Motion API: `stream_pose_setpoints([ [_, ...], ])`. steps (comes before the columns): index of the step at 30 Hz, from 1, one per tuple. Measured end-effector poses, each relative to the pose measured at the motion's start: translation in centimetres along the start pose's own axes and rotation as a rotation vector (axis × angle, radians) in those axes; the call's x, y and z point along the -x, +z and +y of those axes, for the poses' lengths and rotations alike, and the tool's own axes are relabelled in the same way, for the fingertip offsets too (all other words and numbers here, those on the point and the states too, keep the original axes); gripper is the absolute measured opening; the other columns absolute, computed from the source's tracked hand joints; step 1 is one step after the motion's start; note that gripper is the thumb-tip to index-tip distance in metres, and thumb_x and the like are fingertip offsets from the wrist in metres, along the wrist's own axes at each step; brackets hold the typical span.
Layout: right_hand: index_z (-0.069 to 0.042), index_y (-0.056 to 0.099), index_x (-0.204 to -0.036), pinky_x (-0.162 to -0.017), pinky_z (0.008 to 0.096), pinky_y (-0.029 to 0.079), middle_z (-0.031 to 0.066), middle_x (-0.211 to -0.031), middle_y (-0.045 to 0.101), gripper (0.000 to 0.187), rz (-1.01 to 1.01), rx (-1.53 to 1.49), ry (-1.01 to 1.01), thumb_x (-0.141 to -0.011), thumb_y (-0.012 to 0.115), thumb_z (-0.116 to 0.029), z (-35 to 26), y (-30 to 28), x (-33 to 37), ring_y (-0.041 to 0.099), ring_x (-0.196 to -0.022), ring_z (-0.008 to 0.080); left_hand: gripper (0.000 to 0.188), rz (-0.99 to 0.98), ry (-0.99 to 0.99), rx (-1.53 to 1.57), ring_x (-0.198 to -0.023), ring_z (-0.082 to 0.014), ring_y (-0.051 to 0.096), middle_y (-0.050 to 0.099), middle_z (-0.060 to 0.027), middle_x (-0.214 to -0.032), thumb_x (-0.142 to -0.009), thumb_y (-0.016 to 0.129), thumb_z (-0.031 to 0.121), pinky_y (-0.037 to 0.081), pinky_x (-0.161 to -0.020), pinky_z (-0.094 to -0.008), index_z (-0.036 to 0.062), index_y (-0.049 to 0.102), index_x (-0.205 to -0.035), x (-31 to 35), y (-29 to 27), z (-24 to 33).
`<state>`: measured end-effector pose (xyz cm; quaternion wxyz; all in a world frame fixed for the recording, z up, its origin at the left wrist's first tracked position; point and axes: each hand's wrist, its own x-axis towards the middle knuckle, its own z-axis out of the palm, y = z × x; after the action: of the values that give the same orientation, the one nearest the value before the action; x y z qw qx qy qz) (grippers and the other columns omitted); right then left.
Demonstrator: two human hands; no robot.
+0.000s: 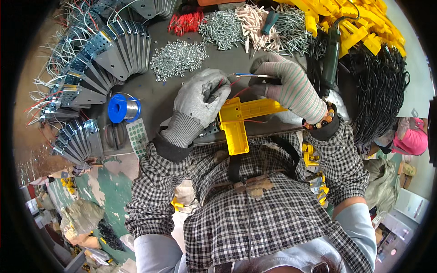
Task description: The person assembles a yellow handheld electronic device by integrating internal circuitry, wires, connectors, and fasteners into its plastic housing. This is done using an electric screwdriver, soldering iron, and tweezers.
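Over a dark tabletop (223, 59), a worker in checked sleeves handles fine wiring with both gloved hands. The right grip (293, 86), a beaded bracelet (321, 119) at its wrist, is closed on blue and white wires (248, 74), their ends pointing left. The left grip (202, 95) has its fingers curled beside a thin red wire (241, 92); whether they pinch it cannot be told. Below the hands, a yellow plastic housing (233, 113) lies at the tabletop's near edge. A blue spool (117, 108) stands at left near fanned metal brackets (114, 61); loose nuts (177, 59) and screws (221, 29) are heaped beyond, and black cables (378, 91) bundle at right.
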<state>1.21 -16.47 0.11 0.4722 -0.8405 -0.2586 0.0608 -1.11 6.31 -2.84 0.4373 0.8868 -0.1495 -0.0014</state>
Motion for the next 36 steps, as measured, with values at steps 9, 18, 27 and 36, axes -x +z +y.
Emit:
stream_pose_setpoints([
  [9,0.001,0.068,-0.094,-0.071,0.03,0.05,0.0111,-0.083,0.064,0.018,0.042,0.004,0.113,-0.076,0.071,-0.002,-1.3,0.6,0.3,0.063,-0.077,0.0203,0.018,-0.117,-0.234,0.498,-0.082,-0.0067,0.058,0.067,-0.0025,-0.089,-0.092,0.066,0.014,0.047,-0.077,-0.0241,-0.0007,0.065,-0.102,-0.1,1.2,1.5],
  [18,-0.001,0.064,-0.093,-0.073,0.0319,0.05,0.0132,-0.1,0.063,0.01,0.071,0.294,-0.1,-0.086,0.066,-0.007,-3.5,-0.6,1.9,0.064,-0.09,0.0267,0.014,0.011,-0.295,0.713,-0.08,-0.0052,0.06,0.065,-0.0002,-0.085,-0.093,0.064,0.013,0.049,-0.074,-0.0205,0.0004,0.065,-0.1,1.3,-0.6,0.1],
  [27,0.001,0.064,-0.104,-0.076,0.0309,0.053,0.0154,-0.09,0.069,0.018,0.045,-0.034,0.147,-0.086,0.061,-0.002,-2.9,1.4,1.4,0.068,-0.083,0.0245,0.018,-0.128,-0.373,0.946,-0.074,-0.0034,0.054,0.063,0.0031,-0.083,-0.092,0.067,0.018,0.045,-0.069,-0.0192,0.0029,0.065,-0.101,1.1,-1.4,-0.4],
  [36,-0.001,0.066,-0.106,-0.076,0.0319,0.053,0.0122,-0.092,0.069,0.022,0.132,-0.157,-0.001,-0.084,0.064,-0.002,-1.9,3.7,0.9,0.068,-0.085,0.0229,0.028,-0.448,-0.299,1.028,-0.085,-0.0062,0.058,0.063,0.0009,-0.094,-0.09,0.067,0.02,0.048,-0.078,-0.0225,0.0018,0.062,-0.11,-0.1,-3.2,-2.3],
])
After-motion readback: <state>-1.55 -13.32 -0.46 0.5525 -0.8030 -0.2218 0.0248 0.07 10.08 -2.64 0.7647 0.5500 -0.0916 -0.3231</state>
